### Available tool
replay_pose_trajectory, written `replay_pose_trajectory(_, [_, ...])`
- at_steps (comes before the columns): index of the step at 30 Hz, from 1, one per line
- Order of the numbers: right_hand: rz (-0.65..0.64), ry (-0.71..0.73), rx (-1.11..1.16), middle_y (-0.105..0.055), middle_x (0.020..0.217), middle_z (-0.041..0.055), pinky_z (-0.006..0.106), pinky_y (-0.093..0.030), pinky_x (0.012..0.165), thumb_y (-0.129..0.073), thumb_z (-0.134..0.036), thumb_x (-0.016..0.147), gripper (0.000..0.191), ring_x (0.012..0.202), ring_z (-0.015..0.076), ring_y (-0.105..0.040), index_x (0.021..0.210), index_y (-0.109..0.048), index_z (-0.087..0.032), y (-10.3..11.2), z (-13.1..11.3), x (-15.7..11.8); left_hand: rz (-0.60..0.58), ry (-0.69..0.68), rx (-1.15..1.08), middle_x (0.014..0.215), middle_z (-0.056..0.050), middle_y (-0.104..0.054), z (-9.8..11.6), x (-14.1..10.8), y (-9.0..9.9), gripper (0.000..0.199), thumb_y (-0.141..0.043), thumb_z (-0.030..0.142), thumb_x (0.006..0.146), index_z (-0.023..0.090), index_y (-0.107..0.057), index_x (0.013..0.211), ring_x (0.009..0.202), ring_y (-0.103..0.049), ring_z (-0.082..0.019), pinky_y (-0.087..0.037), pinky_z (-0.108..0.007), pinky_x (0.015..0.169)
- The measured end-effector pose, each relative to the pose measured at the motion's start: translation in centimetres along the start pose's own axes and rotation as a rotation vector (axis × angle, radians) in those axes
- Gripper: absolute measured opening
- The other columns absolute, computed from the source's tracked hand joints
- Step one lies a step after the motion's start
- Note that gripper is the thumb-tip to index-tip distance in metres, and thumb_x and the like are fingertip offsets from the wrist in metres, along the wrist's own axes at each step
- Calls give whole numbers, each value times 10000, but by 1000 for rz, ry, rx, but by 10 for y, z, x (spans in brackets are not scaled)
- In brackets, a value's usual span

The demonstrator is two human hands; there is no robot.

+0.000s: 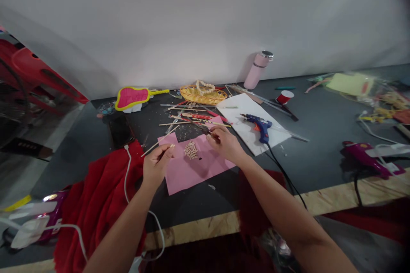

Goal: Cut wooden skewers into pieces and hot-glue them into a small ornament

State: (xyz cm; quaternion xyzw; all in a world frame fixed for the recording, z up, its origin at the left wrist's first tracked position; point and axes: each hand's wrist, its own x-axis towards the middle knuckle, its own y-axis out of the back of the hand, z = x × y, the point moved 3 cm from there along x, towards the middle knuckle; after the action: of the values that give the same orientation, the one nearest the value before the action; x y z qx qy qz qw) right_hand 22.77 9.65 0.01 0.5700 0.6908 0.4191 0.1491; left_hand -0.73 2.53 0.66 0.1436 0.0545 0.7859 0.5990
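Observation:
My left hand [156, 163] is closed in a pinch on a small pale piece [172, 146] at its fingertips, left of a little heap of short beige pieces [191, 150]. The heap lies on a pink paper sheet [182, 179]. A thin wooden stick [158, 141] runs past the back of my left hand. On the heap's other side, my right hand [226, 144] is closed around a dark, slim metal tool [200, 126] that points away to the upper left; its exact kind is unclear.
Several sticks [165, 124] and a yellow basket [188, 94] lie beyond the paper. At right, a blue glue gun [261, 127] rests on a white board [238, 115], its cord trailing forward. A pink bottle [256, 70] stands behind. A phone [121, 131] and red cloth [96, 187] are at left.

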Motion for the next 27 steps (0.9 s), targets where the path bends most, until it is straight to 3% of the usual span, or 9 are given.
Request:
replay_pose_trajectory(4, [-310, -134, 473, -602, 776, 23, 251, -469, 522, -548, -387, 804, 325, 613, 139, -574, 1039, -500, -168, -6, -15, -7, 17, -10, 0, 623, -4, -614, 3, 0, 0, 255, -580, 379, 750, 153, -672, 823, 541, -517, -111, -404, -210, 506])
replay_pose_trajectory(6, [-380, -100, 565, -603, 796, 20, 244, -475, 535, -541, -326, 808, 273, 629, 131, -579, 1028, -492, -173, -8, -28, -12, 22, -6, -15, 619, -2, -611, 3, 0, 0, 249, -584, 373, 749, 152, -670, 826, 533, -512, -108, -402, -209, 502])
replay_pose_trajectory(9, [-262, 95, 450, -570, 1052, 80, 296, -492, 751, -493, -165, 793, 138, 915, 168, -579, 930, -511, -176, -8, -44, -15, 32, 1, -53, 609, 8, -596, 2, 1, 1, 228, -593, 358, 749, 156, -664, 827, 512, -486, -97, -389, -205, 493])
replay_pose_trajectory(13, [-182, 323, 130, -380, 1329, 123, 359, -421, 938, -456, -62, 741, 227, 1213, 215, -403, 932, -499, -178, -15, -50, -20, 51, 18, -107, 633, 6, -599, -1, 3, 5, 213, -600, 344, 752, 158, -658, 840, 508, -475, -90, -383, -205, 496])
replay_pose_trajectory(17, [-188, 388, -94, -330, 1369, 121, 410, -424, 929, -466, -67, 718, 288, 1225, 246, -377, 982, -490, -178, -20, -48, -21, 79, 8, -158, 649, 2, -610, -2, 6, 10, 220, -607, 339, 749, 159, -656, 867, 520, -488, -88, -390, -204, 503])
replay_pose_trajectory(27, [-173, 422, -176, -359, 1349, 109, 415, -426, 922, -488, -83, 710, 338, 1173, 247, -413, 1031, -505, -187, -20, -46, -21, 89, -75, -15, 642, -18, -629, 0, 11, 15, 252, -574, 375, 762, 161, -668, 857, 551, -539, -115, -410, -214, 494])
